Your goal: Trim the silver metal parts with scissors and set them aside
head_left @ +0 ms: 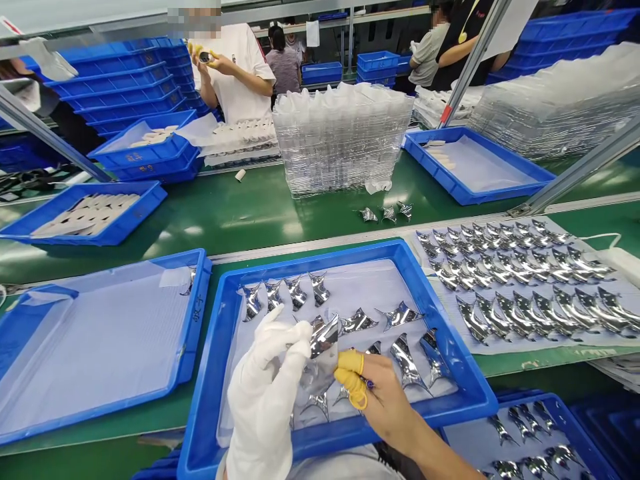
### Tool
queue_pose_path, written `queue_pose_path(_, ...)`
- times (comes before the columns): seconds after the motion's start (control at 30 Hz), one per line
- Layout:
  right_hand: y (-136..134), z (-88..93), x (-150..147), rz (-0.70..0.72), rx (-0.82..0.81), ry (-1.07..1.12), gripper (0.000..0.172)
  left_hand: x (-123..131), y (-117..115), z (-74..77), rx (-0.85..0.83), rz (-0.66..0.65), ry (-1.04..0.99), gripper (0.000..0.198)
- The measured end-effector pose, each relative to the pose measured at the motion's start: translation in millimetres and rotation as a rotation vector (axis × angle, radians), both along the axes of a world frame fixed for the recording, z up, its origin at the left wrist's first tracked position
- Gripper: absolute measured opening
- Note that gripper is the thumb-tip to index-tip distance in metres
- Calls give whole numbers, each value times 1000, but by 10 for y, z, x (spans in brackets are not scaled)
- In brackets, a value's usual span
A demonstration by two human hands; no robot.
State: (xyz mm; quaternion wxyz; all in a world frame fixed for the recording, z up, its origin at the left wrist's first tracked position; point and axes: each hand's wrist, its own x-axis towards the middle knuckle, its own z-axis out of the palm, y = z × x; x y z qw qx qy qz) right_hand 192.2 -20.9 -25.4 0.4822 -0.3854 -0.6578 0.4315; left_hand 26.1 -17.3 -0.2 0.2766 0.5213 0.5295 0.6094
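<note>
My left hand [267, 393], in a white glove, pinches a shiny chrome part [324, 337] between thumb and fingers above the blue tray. A piece of clear film [320, 373] hangs just below that part. Yellow finger covers are on the fingers of my right hand [373, 387], which are closed at the film's edge. Something small and dark blue, perhaps a pen end, shows between those fingers. Beneath both hands, the paper-lined blue tray [443, 293] holds several curved, pointed chrome parts [409, 360], some hidden by my hands.
Rows of chrome parts [500, 267] lie on white sheets at right. Another blue tray [187, 360] is at left, a lower one [565, 413] at bottom right. Across the bench stand stacked clear plastic trays [343, 143] and three loose chrome parts [387, 213]. A co-worker [240, 73] stands opposite.
</note>
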Motion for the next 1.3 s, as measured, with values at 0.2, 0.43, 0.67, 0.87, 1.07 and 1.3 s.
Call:
queue_pose_path(0.2, 4, 170, -13, 111, -276, 256, 45, 0, 122, 54, -403, 59, -177, 32)
queue_pose_path(0.43, -32, 136, -18, 186, -542, 467, 44, 53, 150, 113, -497, 38, -278, 35)
queue_pose_path(0.67, -61, 63, -24, 153, -640, 553, 38, 18, 153, 101, -501, -69, -279, 34)
queue_pose_path(0.87, -45, 116, -28, 127, -578, 464, 35, 15, 174, 178, -536, -142, -158, 48)
queue_pose_path(1.07, -37, 158, -22, 110, -530, 389, 33, 44, 164, 175, -493, -21, -180, 36)
queue_pose_path(1.3, -53, 174, -30, 35, -433, 297, 26, 9, 163, 183, -533, -144, -194, 42)
